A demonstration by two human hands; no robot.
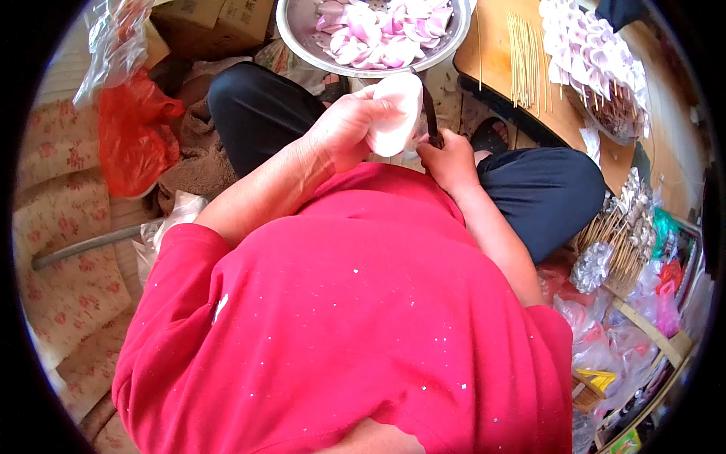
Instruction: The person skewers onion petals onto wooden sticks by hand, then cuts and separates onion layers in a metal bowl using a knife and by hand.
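My left hand (350, 130) is closed around one side of a smooth, white, oval piece of food (398, 115), held up in front of my body. What kind of food it is, I cannot tell. Just to its right, my right hand (451, 160) grips the handle of a narrow, dark tool like a knife (431, 113). Its long part points up and away, close along the edge of the white piece. Beyond both hands stands a metal bowl (293, 44) holding many purple-and-white onion pieces (386, 34).
On the wooden table (495, 45) at the right lie bare bamboo skewers (528, 64) and a pile of skewered onion pieces (594, 57). Foil-tipped skewers (622, 231) and plastic bags (616, 340) are lower right. A red plastic bag (136, 136) and cardboard boxes (219, 26) are at the left.
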